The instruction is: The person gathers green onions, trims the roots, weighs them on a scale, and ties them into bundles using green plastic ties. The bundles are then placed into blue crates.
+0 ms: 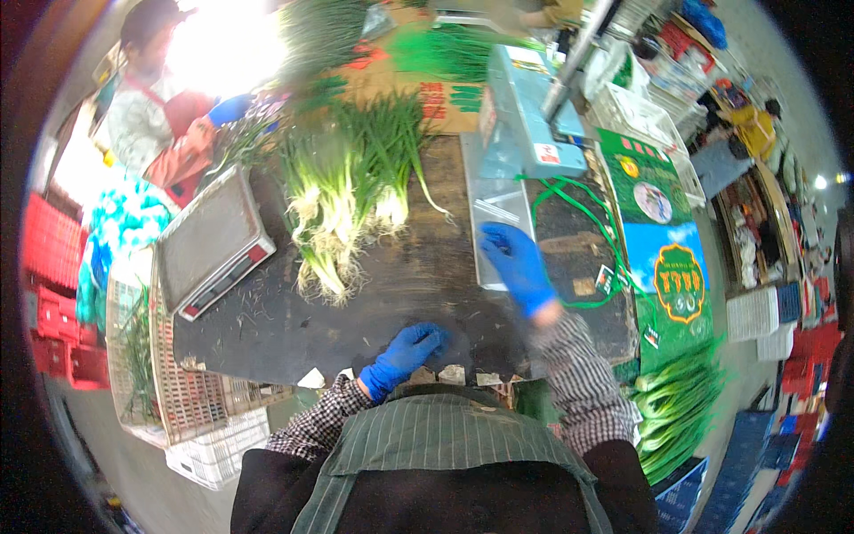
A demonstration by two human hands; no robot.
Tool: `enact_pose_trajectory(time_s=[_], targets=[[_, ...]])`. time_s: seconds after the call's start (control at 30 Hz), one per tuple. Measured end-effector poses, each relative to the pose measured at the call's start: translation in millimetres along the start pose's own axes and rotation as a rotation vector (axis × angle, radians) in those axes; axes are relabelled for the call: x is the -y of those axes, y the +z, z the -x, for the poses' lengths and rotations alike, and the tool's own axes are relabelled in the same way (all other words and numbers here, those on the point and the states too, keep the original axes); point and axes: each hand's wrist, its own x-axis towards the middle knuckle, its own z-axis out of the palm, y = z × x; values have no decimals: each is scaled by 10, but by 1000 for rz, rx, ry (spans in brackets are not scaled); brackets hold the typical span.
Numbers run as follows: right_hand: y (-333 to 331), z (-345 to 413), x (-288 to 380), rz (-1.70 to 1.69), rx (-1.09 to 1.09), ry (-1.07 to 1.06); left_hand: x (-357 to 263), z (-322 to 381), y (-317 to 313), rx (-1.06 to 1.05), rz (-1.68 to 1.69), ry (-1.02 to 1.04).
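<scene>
My left hand (405,360), in a blue glove, rests with bent fingers at the near edge of the dark tabletop (413,294). My right hand (517,267), gloved alike, is over the near end of a metal plate (480,200), its fingers curled to the left. Motion blur hides whether either hand pinches something small. The plate runs beside a light-blue bench machine (534,113). Beyond my left hand lie green onions (337,193), their white roots towards me. A loop of green strap (577,304) lies right of my right hand.
A tilted weighing scale (213,233) stands at left above a plastic crate (187,394). Across the table is a co-worker (147,100) in blue gloves. More green onions (460,50) lie at the back and another bunch (674,400) at right, by a green printed carton (667,267).
</scene>
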Motion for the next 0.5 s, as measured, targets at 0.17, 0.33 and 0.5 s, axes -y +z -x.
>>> enact_pose_trajectory(time_s=[0.17, 0.33, 0.5], targets=[[1177, -1066, -386, 240, 66, 118, 73, 205, -151, -97, -139, 191], [1525, -1383, -658, 216, 28, 185, -12, 623, -579, -379, -122, 222], [1614, -1545, -90, -284, -149, 145, -487, 777, -1363, -701, 56, 143]])
